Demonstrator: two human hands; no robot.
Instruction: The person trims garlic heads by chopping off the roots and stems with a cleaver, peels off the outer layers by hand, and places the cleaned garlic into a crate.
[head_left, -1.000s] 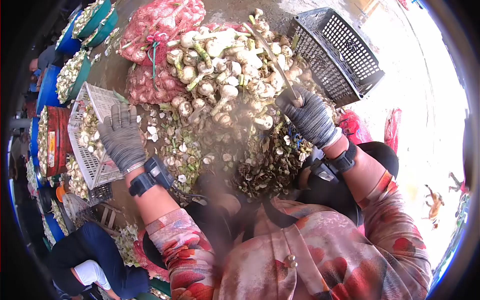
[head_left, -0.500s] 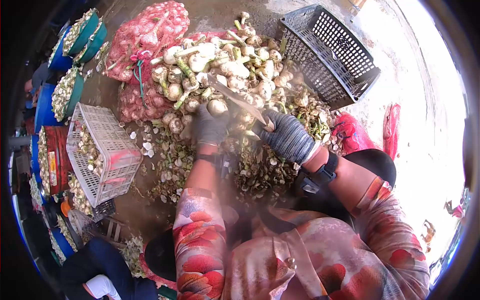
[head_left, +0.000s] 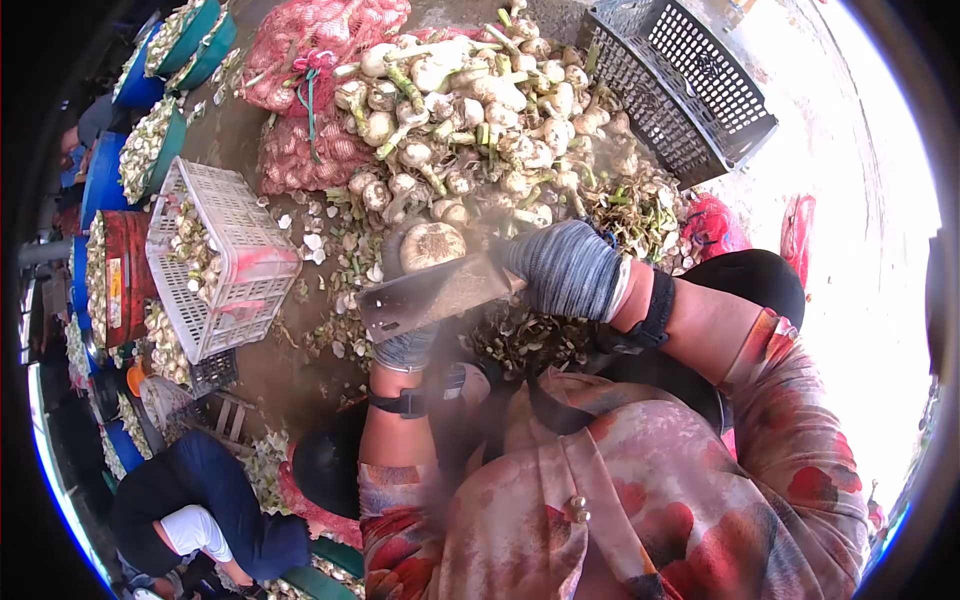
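Head view: the right hand (head_left: 570, 270) clasps a knife (head_left: 440, 292), whose blade partly hides the left hand (head_left: 405, 349) gripping a garlic bulb (head_left: 432, 246) at the garlic pile's (head_left: 490, 110) near side, right of a white crate (head_left: 245, 255).

The right hand (head_left: 570, 272), at 2 o'clock, wears a knit glove (head_left: 590, 262) with thin blue and grey stripes. The flat metal knife (head_left: 435, 297) has a grey-brown blade. The round garlic bulb (head_left: 433, 243) at 11 o'clock is cream and tan. The loose cloth shirt (head_left: 640, 480) at 5 o'clock is pink with red flowers. The white plastic crate (head_left: 262, 222) at 9 o'clock has red smudges.
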